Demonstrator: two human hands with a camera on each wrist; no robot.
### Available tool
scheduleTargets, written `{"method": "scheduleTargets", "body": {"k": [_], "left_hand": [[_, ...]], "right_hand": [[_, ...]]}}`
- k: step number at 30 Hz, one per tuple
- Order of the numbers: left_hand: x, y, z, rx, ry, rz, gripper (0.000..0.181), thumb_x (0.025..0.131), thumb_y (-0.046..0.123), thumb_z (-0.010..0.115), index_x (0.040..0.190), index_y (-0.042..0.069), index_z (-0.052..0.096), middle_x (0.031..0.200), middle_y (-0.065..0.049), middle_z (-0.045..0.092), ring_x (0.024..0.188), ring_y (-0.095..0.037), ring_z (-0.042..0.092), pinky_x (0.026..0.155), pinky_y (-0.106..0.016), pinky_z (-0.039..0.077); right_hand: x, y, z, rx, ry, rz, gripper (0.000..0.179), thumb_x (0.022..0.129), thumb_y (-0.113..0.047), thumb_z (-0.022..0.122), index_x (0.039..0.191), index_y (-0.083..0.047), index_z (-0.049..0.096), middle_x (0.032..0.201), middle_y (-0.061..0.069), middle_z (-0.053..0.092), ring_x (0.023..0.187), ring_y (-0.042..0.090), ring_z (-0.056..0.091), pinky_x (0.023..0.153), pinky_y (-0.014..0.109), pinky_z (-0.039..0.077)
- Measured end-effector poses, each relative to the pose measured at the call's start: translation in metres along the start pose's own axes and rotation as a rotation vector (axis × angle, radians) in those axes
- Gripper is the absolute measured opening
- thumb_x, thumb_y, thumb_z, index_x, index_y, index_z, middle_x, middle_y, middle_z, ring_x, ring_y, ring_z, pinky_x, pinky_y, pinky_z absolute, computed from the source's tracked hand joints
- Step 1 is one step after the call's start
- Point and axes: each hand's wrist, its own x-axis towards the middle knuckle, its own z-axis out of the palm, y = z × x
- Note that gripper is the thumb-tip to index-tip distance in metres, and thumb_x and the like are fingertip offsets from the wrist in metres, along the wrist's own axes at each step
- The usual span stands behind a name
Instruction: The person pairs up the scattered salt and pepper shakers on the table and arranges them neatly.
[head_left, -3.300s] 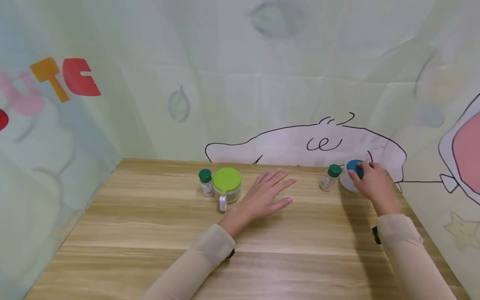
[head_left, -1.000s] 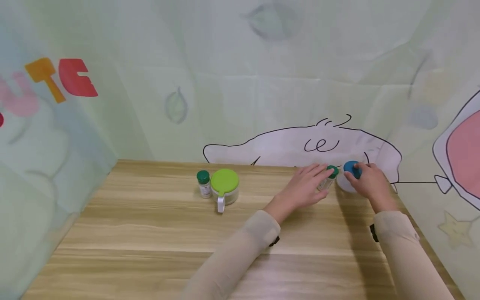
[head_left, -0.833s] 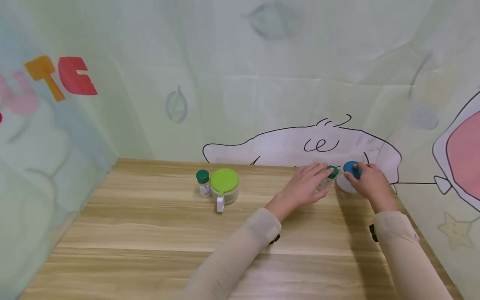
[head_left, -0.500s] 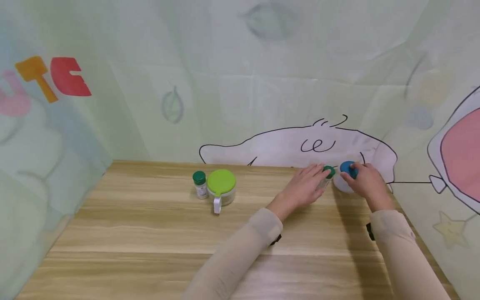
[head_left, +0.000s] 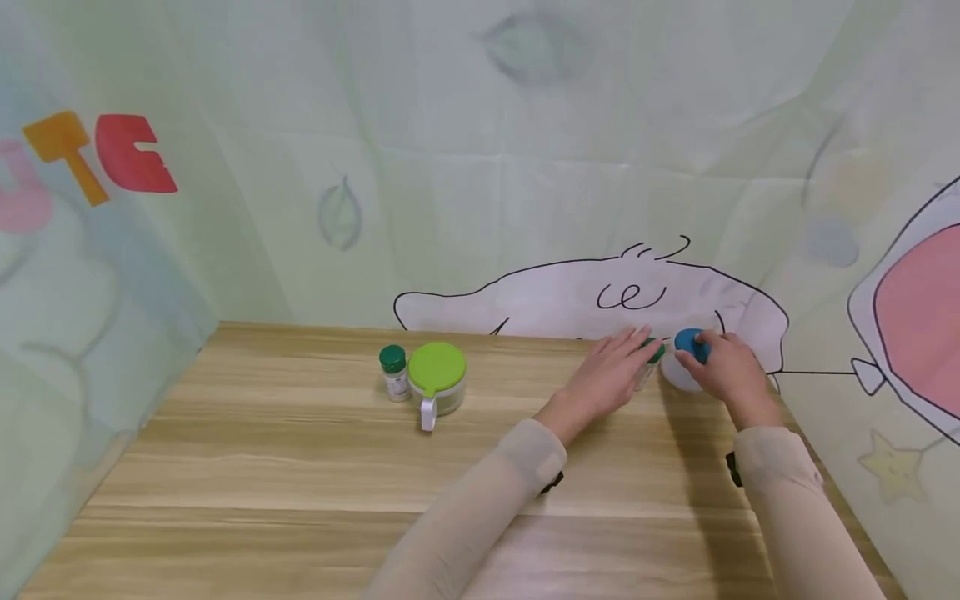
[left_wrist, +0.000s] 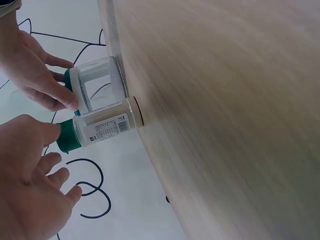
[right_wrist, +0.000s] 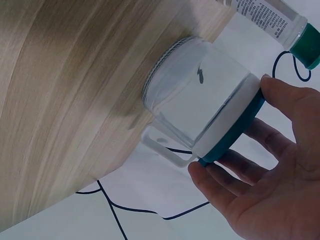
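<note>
Toward the back right of the table stands a clear seasoning jar point(right_wrist: 207, 95) with a side handle and a blue lid point(head_left: 688, 340). My right hand point(head_left: 731, 371) grips the lid's rim between thumb and fingers. Close beside the jar, on its left, is a spice shaker point(left_wrist: 106, 125) with a green cap point(left_wrist: 69, 136). My left hand point(head_left: 603, 379) is at that cap; its thumb touches the cap in the left wrist view, while several other fingertips hang apart from it. The index finger seems hidden behind the thumb and cap. Both bases rest on the wood.
To the left stand another green-capped shaker point(head_left: 394, 375) and a jar with a lime-green lid point(head_left: 437, 367) and white handle, side by side. A wood-grain table point(head_left: 300, 475) lies under everything. Printed cloth walls point(head_left: 450, 208) close off its back and sides.
My left hand has moved right from the middle of the table to the shaker beside the blue-lidded jar. My right hand stays on that lid. The head view has shifted slightly.
</note>
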Motion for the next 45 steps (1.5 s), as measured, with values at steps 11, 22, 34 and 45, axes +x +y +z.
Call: {"method": "scheduleTargets", "body": {"k": [11,22,34,45], "left_hand": [[0.008,0.004,0.006,0.061,0.071,-0.014,0.053,0.113,0.026,0.053,0.164,0.026,0.040,0.172,0.002,0.036,0.157,-0.017,0.035,0.130,-0.042,0.025],[0.016,0.017,0.004,0.075,0.107,-0.092,0.049,0.108,0.021,0.064,0.155,0.024,0.054,0.164,0.003,0.048,0.149,-0.013,0.046,0.129,-0.040,0.029],[0.027,0.025,0.002,0.068,0.177,-0.119,0.031,0.105,0.023,0.067,0.136,0.020,0.070,0.136,0.006,0.069,0.124,-0.009,0.064,0.111,-0.023,0.046],[0.024,0.029,-0.002,-0.030,0.206,-0.125,0.020,0.103,0.022,0.072,0.122,0.019,0.074,0.122,0.007,0.076,0.106,-0.009,0.069,0.092,-0.021,0.051]], "right_hand": [[0.001,0.000,0.000,-0.009,0.004,0.007,0.065,0.107,-0.041,0.060,0.147,0.008,0.047,0.146,0.044,0.040,0.131,0.064,0.044,0.105,0.077,0.043],[0.001,-0.001,0.001,-0.011,-0.002,0.022,0.066,0.107,-0.041,0.060,0.148,0.009,0.046,0.147,0.044,0.041,0.130,0.063,0.045,0.105,0.076,0.043],[0.000,-0.002,0.002,-0.007,-0.003,0.037,0.065,0.107,-0.040,0.060,0.149,0.008,0.046,0.146,0.043,0.042,0.129,0.063,0.046,0.105,0.076,0.044],[-0.002,-0.003,0.000,-0.001,-0.017,0.046,0.065,0.107,-0.040,0.059,0.150,0.007,0.045,0.147,0.043,0.041,0.129,0.063,0.046,0.104,0.076,0.044]]}}
